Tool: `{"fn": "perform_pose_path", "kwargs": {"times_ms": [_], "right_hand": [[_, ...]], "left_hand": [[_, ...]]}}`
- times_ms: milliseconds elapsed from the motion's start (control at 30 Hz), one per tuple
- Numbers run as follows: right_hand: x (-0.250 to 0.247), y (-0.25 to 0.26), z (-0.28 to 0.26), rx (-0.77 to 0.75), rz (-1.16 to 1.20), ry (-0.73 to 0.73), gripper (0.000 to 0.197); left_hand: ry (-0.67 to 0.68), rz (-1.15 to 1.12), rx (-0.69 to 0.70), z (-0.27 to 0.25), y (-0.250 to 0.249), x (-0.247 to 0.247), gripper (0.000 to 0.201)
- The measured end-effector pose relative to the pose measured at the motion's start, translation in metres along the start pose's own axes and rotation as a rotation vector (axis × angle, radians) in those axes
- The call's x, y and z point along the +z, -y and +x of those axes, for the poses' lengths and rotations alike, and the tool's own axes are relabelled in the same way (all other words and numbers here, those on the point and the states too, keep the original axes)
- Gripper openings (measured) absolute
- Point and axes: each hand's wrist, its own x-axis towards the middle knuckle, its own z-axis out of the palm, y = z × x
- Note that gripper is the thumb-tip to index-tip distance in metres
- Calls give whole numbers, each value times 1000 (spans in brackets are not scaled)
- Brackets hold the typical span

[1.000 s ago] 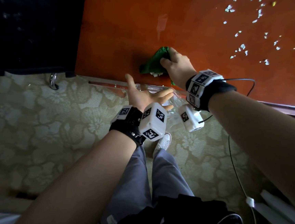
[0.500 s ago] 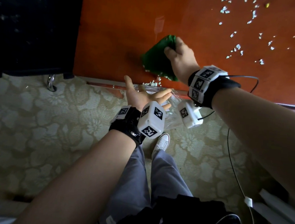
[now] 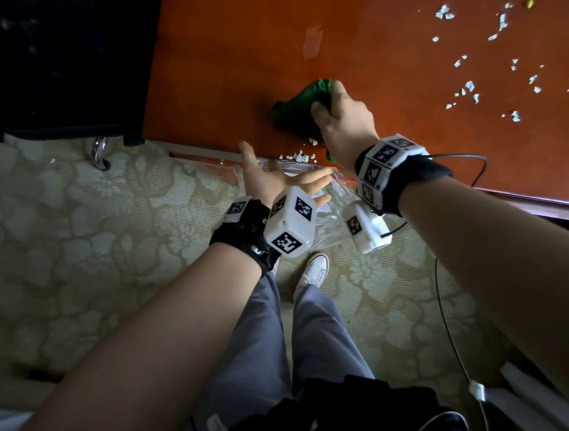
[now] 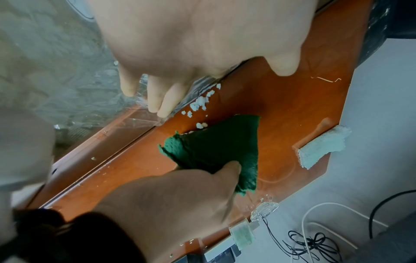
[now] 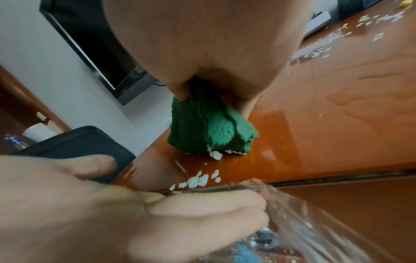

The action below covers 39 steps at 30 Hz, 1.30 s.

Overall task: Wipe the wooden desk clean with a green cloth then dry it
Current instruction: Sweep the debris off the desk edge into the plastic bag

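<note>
Sweeping again, the right hand point(image 3: 345, 117) has drawn the bunched green cloth point(image 3: 301, 108) back from its farther reach half a second ago, herding white crumbs point(image 3: 298, 156) to the wooden desk point(image 3: 220, 72) near edge. Left of it, the left hand point(image 3: 272, 180) waits palm-up, fingers straight, holding a clear plastic bag point(image 5: 326, 222) mouth below that edge; its contents are unclear. Farther right, many scraps point(image 3: 469, 90) remain, so wiping looks unfinished.

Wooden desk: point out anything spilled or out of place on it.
White crumbs lie scattered over the far right of the orange-brown wooden desk; a small pile sits at its front edge, between the bunched green cloth and a clear plastic bag.
</note>
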Motion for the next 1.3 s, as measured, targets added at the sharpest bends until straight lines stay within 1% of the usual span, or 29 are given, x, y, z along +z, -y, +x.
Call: {"fn": "perform_pose_path", "kwargs": {"times_ms": [167,233,333,400,433,500,567,667,767,900,1000,1033,1167,1233,1300], "right_hand": [[4,0,-5,-16,-17,26,31],[8,-1,-8,-13,30,72,26],[12,-3,-11,-14,140,130,21],[9,-3,-11,-12,204,83,17],[5,-2,-9,-7,225,40,18],[-2,-2,-4,14,257,-47,27],[-10,-1,1,32,305,-119,30],[-15,1,7,34,320,-156,32],[-6,3,7,-15,243,-97,26],[17,8,-2,-73,86,41,29],[29,14,-8,-98,22,92,19],[30,16,-9,-102,8,99,18],[33,17,-12,-97,10,154,21],[34,15,-14,-104,57,200,17],[31,13,-15,-80,129,204,14]], "left_hand": [[-2,-18,13,2,1,-2,100],[-15,-1,16,2,3,-1,102],[-36,11,50,0,6,1,93],[-26,-7,48,-1,6,1,93],[-13,-12,35,-1,6,1,95],[5,-24,10,1,5,-2,98],[7,-45,0,3,5,-5,98],[2,-50,0,3,5,-5,95],[-5,-57,-9,2,2,-4,93],[-33,-94,1,0,0,-3,92],[-64,-113,49,1,1,-4,88],[-63,-126,48,2,1,-4,87],[-52,-147,71,4,2,-6,80],[-45,-141,92,4,4,-7,79],[-49,-117,92,4,6,-7,82]]}}
